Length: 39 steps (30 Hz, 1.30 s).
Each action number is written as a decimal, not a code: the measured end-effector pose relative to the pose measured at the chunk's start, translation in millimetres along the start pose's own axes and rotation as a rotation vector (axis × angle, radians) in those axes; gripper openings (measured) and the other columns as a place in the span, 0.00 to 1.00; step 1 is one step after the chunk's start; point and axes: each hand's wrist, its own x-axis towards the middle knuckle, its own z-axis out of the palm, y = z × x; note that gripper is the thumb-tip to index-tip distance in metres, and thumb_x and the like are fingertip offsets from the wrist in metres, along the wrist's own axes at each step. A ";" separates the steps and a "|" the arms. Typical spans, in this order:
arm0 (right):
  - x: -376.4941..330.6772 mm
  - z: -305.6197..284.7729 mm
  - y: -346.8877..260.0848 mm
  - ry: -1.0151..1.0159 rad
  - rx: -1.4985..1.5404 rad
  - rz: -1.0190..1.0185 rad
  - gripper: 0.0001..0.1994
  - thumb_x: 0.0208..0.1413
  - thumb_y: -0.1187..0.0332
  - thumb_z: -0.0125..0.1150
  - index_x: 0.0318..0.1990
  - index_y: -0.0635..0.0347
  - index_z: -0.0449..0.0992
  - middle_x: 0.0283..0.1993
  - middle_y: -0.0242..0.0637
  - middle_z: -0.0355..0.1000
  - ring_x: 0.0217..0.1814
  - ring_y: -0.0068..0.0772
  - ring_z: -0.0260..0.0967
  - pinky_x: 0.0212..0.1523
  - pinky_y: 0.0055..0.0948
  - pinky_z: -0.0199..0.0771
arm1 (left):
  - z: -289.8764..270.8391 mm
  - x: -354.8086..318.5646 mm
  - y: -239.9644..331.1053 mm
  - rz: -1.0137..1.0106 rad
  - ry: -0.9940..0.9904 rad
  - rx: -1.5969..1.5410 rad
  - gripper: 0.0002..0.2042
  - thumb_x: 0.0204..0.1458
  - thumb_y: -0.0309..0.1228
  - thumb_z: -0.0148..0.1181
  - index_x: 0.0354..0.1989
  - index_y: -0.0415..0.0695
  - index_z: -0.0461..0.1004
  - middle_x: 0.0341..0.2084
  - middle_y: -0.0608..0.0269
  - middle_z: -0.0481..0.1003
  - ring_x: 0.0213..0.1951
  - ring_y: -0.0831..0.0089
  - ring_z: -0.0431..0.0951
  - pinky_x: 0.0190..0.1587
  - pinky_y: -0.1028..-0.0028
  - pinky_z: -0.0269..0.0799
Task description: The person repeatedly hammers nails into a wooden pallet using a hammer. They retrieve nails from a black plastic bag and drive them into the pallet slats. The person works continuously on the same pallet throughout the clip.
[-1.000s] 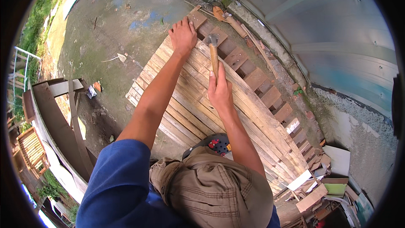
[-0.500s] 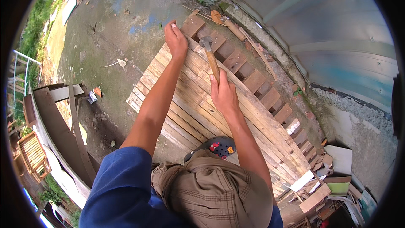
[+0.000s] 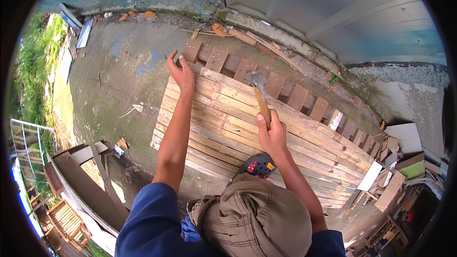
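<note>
The right hand (image 3: pixel 272 135) was closed around the handle of a hammer (image 3: pixel 261 101). The hammer's head lay over the far edge of the slats (image 3: pixel 228 120), beside the row of wooden blocks (image 3: pixel 245 68); whether metal met wood could not be determined. The left hand (image 3: pixel 183 74) was at the far left corner of the slats, its fingers loosely bent and the thumb raised. Whether it pressed on the edge or pinched anything small could not be told.

In this inspector's judgement, the step in hand was hammer work along the far edge, with the left hand steadying the corner. A further stroke would call for a settled aim, a firm hold on the handle and the left fingers well apart from the head.

Edges and room: the blocks jutted out past the far slat with gaps between them, where a glancing blow could catch. Beyond these, a loose strip (image 3: pixel 281 55) lay near the foot of the metal sheet (image 3: pixel 333 12), leaving limited room on that side. Bare ground (image 3: pixel 119 78) gave wider room at left. A scrap pile (image 3: pixel 392 188) crowded the right end. A shoe (image 3: pixel 251 167) appeared to stand on the slats.
</note>
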 end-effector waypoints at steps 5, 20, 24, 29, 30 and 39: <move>-85.3 -44.1 84.7 0.305 -0.317 0.356 0.16 0.67 0.59 0.60 0.49 0.64 0.72 0.30 0.54 0.76 0.30 0.57 0.77 0.32 0.47 0.75 | -2.9 -128.2 42.9 0.046 -0.368 -0.181 0.13 0.66 0.24 0.50 0.57 0.36 0.70 0.55 0.55 0.72 0.59 0.64 0.70 0.65 0.67 0.61; -237.9 -46.1 146.5 0.907 -0.261 0.563 0.20 0.62 0.68 0.62 0.58 0.67 0.70 0.54 0.58 0.68 0.55 0.60 0.70 0.56 0.47 0.72 | 67.1 -255.9 214.1 0.286 -1.519 -0.308 0.08 0.68 0.24 0.53 0.49 0.37 0.77 0.33 0.63 0.80 0.38 0.78 0.78 0.46 0.75 0.74; -268.6 -71.2 132.7 1.181 -0.146 0.519 0.20 0.61 0.70 0.63 0.59 0.65 0.69 0.53 0.52 0.68 0.52 0.52 0.71 0.54 0.44 0.73 | 79.3 -288.0 307.4 0.361 -1.780 -0.397 0.08 0.68 0.25 0.53 0.49 0.37 0.77 0.34 0.63 0.79 0.40 0.78 0.77 0.48 0.76 0.72; -361.4 -127.7 115.0 1.647 0.244 0.462 0.15 0.66 0.69 0.61 0.57 0.64 0.71 0.41 0.38 0.74 0.39 0.27 0.74 0.39 0.29 0.75 | 64.9 -392.9 417.8 0.851 -2.084 -0.372 0.08 0.67 0.26 0.54 0.45 0.36 0.78 0.35 0.60 0.81 0.42 0.75 0.79 0.50 0.72 0.74; -381.7 -137.2 110.7 1.754 0.283 0.424 0.15 0.67 0.69 0.61 0.57 0.64 0.71 0.40 0.36 0.74 0.39 0.24 0.73 0.39 0.28 0.75 | 55.6 -422.0 431.4 0.870 -2.176 -0.427 0.07 0.66 0.25 0.55 0.45 0.36 0.78 0.34 0.60 0.81 0.42 0.74 0.79 0.50 0.72 0.74; -555.8 -132.4 16.5 2.316 0.554 0.217 0.09 0.72 0.70 0.54 0.53 0.64 0.72 0.35 0.31 0.73 0.32 0.18 0.70 0.33 0.21 0.71 | -51.3 -658.6 499.0 1.650 -2.796 -0.837 0.05 0.58 0.24 0.62 0.42 0.41 0.79 0.33 0.56 0.81 0.37 0.57 0.80 0.44 0.64 0.74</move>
